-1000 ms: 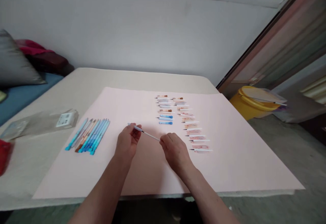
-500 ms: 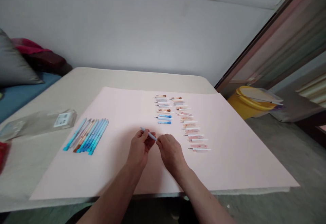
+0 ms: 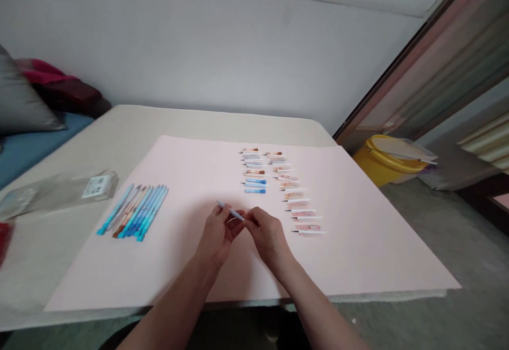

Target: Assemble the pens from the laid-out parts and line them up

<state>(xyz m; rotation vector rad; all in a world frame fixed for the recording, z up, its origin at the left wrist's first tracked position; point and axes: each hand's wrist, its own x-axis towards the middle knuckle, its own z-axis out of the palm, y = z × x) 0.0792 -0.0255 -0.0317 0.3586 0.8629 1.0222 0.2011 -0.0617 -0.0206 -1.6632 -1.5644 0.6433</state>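
Note:
My left hand (image 3: 218, 229) is closed around a slim pale blue pen (image 3: 230, 211), tilted with its tip pointing up and left. At the pen's other end, the thumb and fingers of my right hand (image 3: 267, 229) pinch together, hiding that end. To the left lies a row of several assembled pens (image 3: 139, 212) in blue, brown and grey. Right of my hands, pen refills (image 3: 306, 217) alternate with short patterned pen parts (image 3: 308, 227) in pink and orange. Behind my right hand are two short blue pen parts (image 3: 255, 191).
A pink sheet (image 3: 191, 164) covers much of the cream table (image 3: 222, 116). A clear plastic bag (image 3: 63, 193) with a white label rests at the left. Beyond the table's right side stands a yellow bucket (image 3: 369, 162); a grey cushion (image 3: 24, 101) is at far left.
The fingers of my right hand have shifted and turned slightly at the pen's end. My left hand keeps its hold, and the view has moved a little.

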